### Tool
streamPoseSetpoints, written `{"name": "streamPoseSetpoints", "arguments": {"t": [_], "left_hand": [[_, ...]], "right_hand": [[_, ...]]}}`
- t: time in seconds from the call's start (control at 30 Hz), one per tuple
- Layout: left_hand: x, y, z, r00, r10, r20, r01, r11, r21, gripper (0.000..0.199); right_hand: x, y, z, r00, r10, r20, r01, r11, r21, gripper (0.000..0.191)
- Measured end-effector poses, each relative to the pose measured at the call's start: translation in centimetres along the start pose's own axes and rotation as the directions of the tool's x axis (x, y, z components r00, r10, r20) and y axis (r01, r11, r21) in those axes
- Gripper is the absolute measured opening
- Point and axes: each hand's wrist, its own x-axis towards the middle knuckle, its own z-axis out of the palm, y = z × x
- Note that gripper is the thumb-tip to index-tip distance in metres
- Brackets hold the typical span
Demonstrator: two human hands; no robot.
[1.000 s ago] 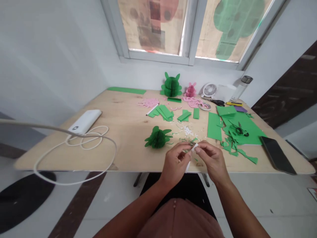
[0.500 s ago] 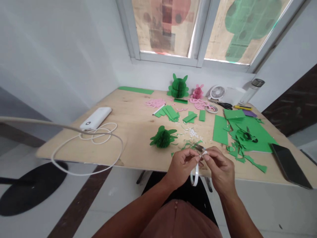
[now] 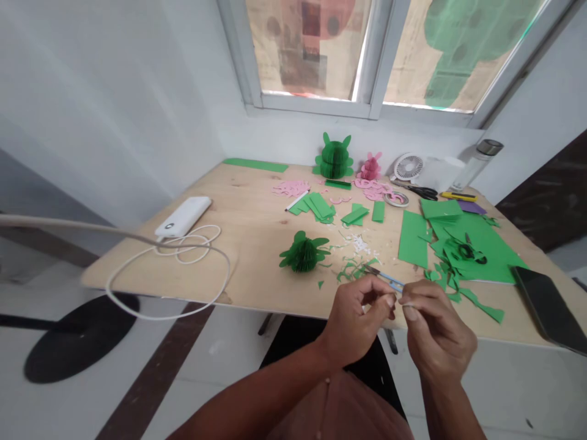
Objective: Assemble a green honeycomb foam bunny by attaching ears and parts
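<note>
In front of the table edge, my two hands are close together. My left hand point(image 3: 360, 315) is closed, thumb against the fingers, and a sliver of the white tape roll point(image 3: 365, 309) shows in its curl; most of the roll is hidden. A small white bit of tape point(image 3: 407, 304) is pinched in my right hand point(image 3: 435, 330), thumb on forefinger. Just behind the hands lies a slim tool with a dark tip and blue handle point(image 3: 387, 279). Green paper scraps point(image 3: 355, 267) surround its tip. A folded green paper figure point(image 3: 304, 252) stands left of them.
Toward the back stand a larger green paper figure point(image 3: 333, 157), a pink one point(image 3: 369, 167), a small fan point(image 3: 408, 167) and a bottle point(image 3: 477, 165). Green sheets point(image 3: 499, 263) and a phone point(image 3: 545, 305) lie right. At left are a white power bank point(image 3: 186, 217) and cable point(image 3: 137, 269).
Both hands have moved right and their fingertips have drawn slightly apart. The white tape loop that hung below my left hand is now mostly hidden. More of the blue-handled tool shows.
</note>
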Motion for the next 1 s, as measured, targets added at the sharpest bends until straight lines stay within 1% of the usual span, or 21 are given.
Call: {"name": "streamPoseSetpoints", "arguments": {"t": [0.17, 0.27, 0.37, 0.47, 0.57, 0.67, 0.73, 0.8, 0.83, 0.87, 0.93, 0.97, 1.0], "left_hand": [[-0.1, -0.1, 0.2, 1.000, -0.021, 0.019, 0.021, 1.000, -0.013, 0.015], [-0.2, 0.2, 0.5, 0.998, -0.055, 0.017, 0.055, 0.998, -0.036, 0.017], [-0.4, 0.7, 0.9, 0.999, -0.038, 0.026, 0.039, 0.999, -0.036, 0.017], [-0.4, 1.1, 1.2, 0.999, -0.040, 0.034, 0.042, 0.998, -0.050, 0.019], [-0.4, 1.3, 1.3, 0.998, -0.064, 0.027, 0.066, 0.996, -0.066, 0.021], [-0.5, 1.4, 1.2, 0.997, -0.073, -0.011, 0.073, 0.996, -0.052, 0.023], [-0.6, 1.3, 1.2, 0.995, -0.098, -0.018, 0.097, 0.994, -0.056, 0.022], [-0.6, 1.2, 1.3, 0.993, -0.121, -0.014, 0.120, 0.989, -0.085, 0.019], [-0.5, 1.1, 1.3, 0.992, -0.126, -0.009, 0.125, 0.987, -0.101, 0.018], [-0.4, 0.9, 1.4, 0.992, -0.128, -0.005, 0.127, 0.986, -0.111, 0.017], [0.0, 0.5, 1.2, 0.991, -0.132, -0.016, 0.129, 0.985, -0.114, 0.016], [0.3, 0.3, 1.0, 0.989, -0.140, -0.038, 0.135, 0.984, -0.115, 0.015], [0.5, 0.0, 0.8, 0.986, -0.150, -0.073, 0.140, 0.983, -0.117, 0.016]], "right_hand": [[0.4, -0.3, -0.8, 0.995, -0.075, 0.061, 0.077, 0.996, -0.037, 0.027], [0.5, -0.1, -1.1, 0.993, -0.057, 0.099, 0.057, 0.998, 0.003, 0.024], [0.5, -0.1, -1.1, 0.997, -0.017, 0.070, 0.010, 0.995, 0.098, 0.017], [0.6, -0.4, -1.1, 0.998, -0.022, 0.055, 0.015, 0.991, 0.134, 0.018], [1.0, -0.8, -1.3, 0.992, -0.055, 0.114, 0.040, 0.991, 0.126, 0.023], [1.2, -0.8, -1.5, 0.984, -0.057, 0.170, 0.037, 0.992, 0.119, 0.026], [1.1, -0.5, -1.3, 0.982, -0.016, 0.186, -0.015, 0.987, 0.160, 0.022], [0.9, -0.2, -0.8, 0.985, 0.071, 0.156, -0.111, 0.958, 0.266, 0.012], [0.8, -0.2, -0.4, 0.985, 0.130, 0.113, -0.161, 0.926, 0.342, 0.007], [0.7, -0.2, -0.1, 0.976, 0.207, 0.067, -0.216, 0.884, 0.414, 0.009], [0.9, -0.7, 0.5, 0.941, 0.337, 0.020, -0.298, 0.801, 0.520, 0.015], [1.1, -0.9, 0.6, 0.933, 0.359, -0.001, -0.298, 0.777, 0.554, 0.018], [1.4, -1.1, 0.6, 0.934, 0.354, -0.041, -0.266, 0.771, 0.579, 0.022]]}}
